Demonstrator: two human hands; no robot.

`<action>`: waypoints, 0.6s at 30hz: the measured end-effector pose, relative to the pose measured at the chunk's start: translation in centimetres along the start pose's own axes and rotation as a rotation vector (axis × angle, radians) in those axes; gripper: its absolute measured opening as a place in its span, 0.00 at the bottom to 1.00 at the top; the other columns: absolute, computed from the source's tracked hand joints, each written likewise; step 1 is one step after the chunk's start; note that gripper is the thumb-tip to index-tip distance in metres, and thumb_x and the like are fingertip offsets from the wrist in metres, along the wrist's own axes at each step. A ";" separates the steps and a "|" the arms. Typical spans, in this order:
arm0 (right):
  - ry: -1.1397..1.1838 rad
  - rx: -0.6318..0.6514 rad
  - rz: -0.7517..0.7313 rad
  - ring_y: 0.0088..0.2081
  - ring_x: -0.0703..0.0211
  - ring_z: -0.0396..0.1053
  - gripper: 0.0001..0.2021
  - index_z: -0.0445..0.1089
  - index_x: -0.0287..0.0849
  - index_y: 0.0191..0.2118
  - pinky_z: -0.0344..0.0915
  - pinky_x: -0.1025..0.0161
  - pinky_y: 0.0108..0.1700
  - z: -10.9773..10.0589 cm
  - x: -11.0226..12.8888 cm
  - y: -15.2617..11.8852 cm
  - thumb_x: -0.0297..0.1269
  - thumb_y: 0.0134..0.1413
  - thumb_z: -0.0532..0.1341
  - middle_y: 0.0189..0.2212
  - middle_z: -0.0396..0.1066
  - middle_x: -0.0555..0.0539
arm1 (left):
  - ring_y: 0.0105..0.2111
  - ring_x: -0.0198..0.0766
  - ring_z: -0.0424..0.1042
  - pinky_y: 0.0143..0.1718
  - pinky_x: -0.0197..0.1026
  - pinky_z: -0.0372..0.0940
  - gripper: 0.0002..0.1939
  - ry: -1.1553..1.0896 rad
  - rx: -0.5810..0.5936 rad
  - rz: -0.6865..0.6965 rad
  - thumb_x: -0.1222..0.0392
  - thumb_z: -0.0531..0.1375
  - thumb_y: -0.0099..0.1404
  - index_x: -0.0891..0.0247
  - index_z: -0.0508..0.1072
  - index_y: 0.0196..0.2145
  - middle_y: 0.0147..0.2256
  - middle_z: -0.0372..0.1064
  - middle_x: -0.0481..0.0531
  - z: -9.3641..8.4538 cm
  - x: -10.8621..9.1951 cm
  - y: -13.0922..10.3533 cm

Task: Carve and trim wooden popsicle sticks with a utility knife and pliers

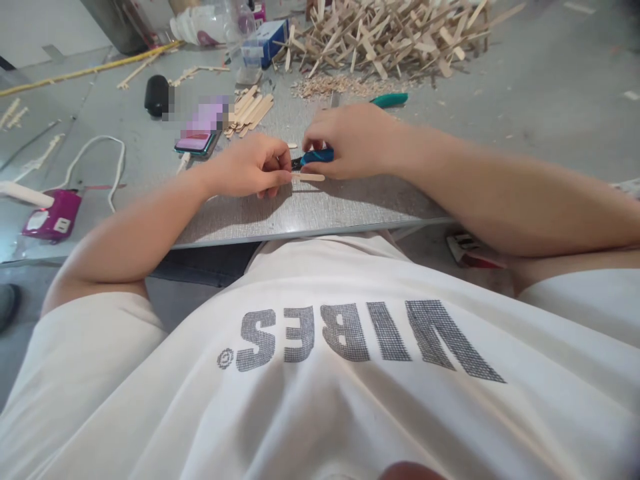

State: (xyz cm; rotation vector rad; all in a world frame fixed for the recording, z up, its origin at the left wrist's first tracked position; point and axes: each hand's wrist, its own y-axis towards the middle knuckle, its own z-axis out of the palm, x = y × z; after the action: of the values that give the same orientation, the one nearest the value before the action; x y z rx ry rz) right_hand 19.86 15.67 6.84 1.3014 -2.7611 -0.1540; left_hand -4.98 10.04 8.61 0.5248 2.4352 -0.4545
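Note:
My left hand point(257, 165) pinches a pale wooden craft stick point(311, 177) between thumb and fingers, and its rounded end points right. Beside it, my right hand point(350, 140) is closed on a blue-handled tool point(319, 155) with a dark tip pointing at the left fingers. My hands partly cover the tool, so its exact kind is not clear. Just behind the left hand lies a loose bundle of flat craft sticks point(253, 110). A small stick end point(292, 145) shows between the hands. Beyond the right hand rests a green-handled tool point(390, 100).
A large heap of joined sticks point(380, 33) fills the back, with wood chips point(335, 87) before it. Left of the bundle are a phone point(197, 127) on a white cable and a black case point(157, 95). A blue box point(265, 43), plastic bottle point(210, 25) and purple power socket point(53, 215) stand around.

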 end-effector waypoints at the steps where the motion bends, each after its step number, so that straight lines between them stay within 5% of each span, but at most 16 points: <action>1: -0.010 0.007 -0.003 0.56 0.41 0.80 0.19 0.82 0.47 0.54 0.74 0.47 0.55 0.3 0.0 0.1 0.54 0.71 0.63 0.55 0.83 0.39 | 0.25 0.37 0.76 0.35 0.39 0.68 0.03 0.006 -0.008 -0.012 0.61 0.70 0.71 0.58 0.79 0.39 0.25 0.76 0.46 0.0 0.1 0.1; 6: -0.013 0.024 0.043 0.58 0.39 0.80 0.18 0.80 0.46 0.54 0.75 0.47 0.57 1.1 -0.4 0.4 0.52 0.75 0.62 0.56 0.82 0.38 | 0.28 0.37 0.76 0.39 0.38 0.68 0.06 0.154 -0.035 -0.023 0.60 0.69 0.69 0.59 0.77 0.34 0.25 0.75 0.45 -0.1 -0.3 0.3; 12: 0.063 -0.007 0.073 0.64 0.33 0.75 0.24 0.71 0.41 0.65 0.71 0.40 0.66 -0.2 0.1 -0.3 0.47 0.79 0.47 0.65 0.74 0.30 | 0.36 0.44 0.79 0.47 0.43 0.69 0.08 0.318 -0.231 -0.049 0.60 0.66 0.70 0.58 0.75 0.32 0.24 0.74 0.49 -0.1 -0.2 0.7; 18: 0.076 0.061 0.140 0.57 0.30 0.80 0.22 0.72 0.42 0.63 0.74 0.41 0.58 -0.4 1.4 -0.5 0.50 0.79 0.51 0.55 0.80 0.31 | 0.37 0.45 0.78 0.50 0.45 0.68 0.10 0.221 -0.291 -0.066 0.61 0.65 0.73 0.56 0.70 0.32 0.24 0.73 0.48 0.2 0.3 1.0</action>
State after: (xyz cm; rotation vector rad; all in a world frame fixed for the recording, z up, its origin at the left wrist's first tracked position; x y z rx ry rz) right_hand 19.39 14.24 7.25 1.0977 -2.7995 -0.0108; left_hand -4.65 10.89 8.09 0.3871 2.6759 -0.0661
